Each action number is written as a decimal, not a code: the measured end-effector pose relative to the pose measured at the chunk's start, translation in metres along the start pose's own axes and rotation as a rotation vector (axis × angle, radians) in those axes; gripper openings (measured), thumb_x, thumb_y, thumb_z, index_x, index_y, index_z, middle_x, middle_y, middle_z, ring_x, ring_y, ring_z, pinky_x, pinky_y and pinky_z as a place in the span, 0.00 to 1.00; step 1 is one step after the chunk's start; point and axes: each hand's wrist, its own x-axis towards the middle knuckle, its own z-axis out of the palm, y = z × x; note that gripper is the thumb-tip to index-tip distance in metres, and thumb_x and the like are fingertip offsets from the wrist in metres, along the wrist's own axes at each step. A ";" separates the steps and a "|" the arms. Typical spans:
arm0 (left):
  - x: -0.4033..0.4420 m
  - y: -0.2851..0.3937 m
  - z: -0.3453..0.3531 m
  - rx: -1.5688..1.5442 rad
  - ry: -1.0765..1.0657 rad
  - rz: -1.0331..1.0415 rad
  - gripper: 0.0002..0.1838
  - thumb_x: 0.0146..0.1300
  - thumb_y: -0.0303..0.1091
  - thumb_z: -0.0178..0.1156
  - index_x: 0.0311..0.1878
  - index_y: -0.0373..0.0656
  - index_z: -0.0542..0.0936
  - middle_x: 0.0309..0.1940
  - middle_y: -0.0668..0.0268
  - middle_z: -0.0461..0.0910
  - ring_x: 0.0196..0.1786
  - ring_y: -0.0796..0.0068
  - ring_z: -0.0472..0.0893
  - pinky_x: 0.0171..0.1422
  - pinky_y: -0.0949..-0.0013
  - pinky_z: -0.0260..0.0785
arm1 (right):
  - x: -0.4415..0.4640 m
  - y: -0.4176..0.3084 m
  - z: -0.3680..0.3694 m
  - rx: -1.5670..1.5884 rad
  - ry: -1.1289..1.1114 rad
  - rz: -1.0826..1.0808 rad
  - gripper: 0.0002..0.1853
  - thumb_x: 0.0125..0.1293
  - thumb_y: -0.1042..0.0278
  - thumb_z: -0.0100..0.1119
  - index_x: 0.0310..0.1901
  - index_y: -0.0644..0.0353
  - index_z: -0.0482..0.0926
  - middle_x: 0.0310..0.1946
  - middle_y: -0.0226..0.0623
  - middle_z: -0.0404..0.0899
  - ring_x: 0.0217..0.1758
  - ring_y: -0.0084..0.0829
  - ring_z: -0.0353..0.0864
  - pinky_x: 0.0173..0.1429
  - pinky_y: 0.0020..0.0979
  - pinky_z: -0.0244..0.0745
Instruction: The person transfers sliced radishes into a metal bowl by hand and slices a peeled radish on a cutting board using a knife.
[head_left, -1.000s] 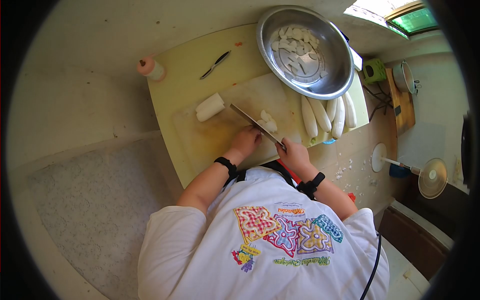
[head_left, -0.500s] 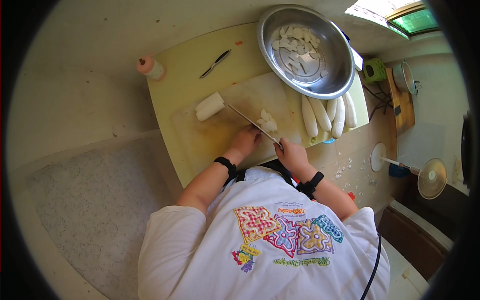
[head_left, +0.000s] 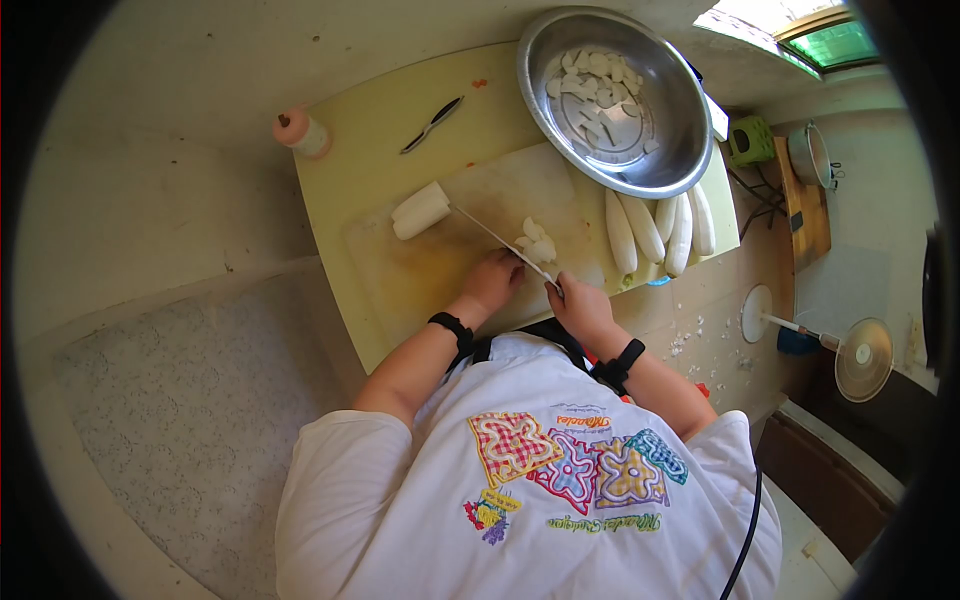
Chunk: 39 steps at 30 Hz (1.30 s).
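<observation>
My right hand [head_left: 583, 306] is closed round the handle of a knife [head_left: 492, 236], whose blade slants up and left over the pale cutting board [head_left: 390, 290]. Close against the blade's near side, my left hand [head_left: 492, 284] has its fingers curled down on the board; what they hold is hidden beneath them. Several white slices [head_left: 536, 241] lie just beyond the blade. Thick white cut pieces [head_left: 421, 211] rest side by side near the blade's tip.
A large metal bowl [head_left: 672, 108] with white slices stands at the back right, beside several long white vegetables [head_left: 645, 228]. A peeler [head_left: 432, 125] and a pink-topped bottle [head_left: 302, 134] are at the back left. A fan [head_left: 864, 359] stands at the far right.
The knife blade has turned more edge-on, and its tip has shifted slightly left towards the thick white pieces. My left hand has hardly moved.
</observation>
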 end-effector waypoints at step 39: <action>0.002 -0.002 0.001 0.005 -0.068 -0.059 0.07 0.59 0.33 0.63 0.39 0.43 0.82 0.38 0.55 0.81 0.41 0.49 0.82 0.45 0.52 0.76 | 0.003 0.002 -0.008 0.093 0.070 0.033 0.15 0.70 0.53 0.57 0.36 0.58 0.76 0.25 0.50 0.81 0.30 0.56 0.80 0.35 0.52 0.73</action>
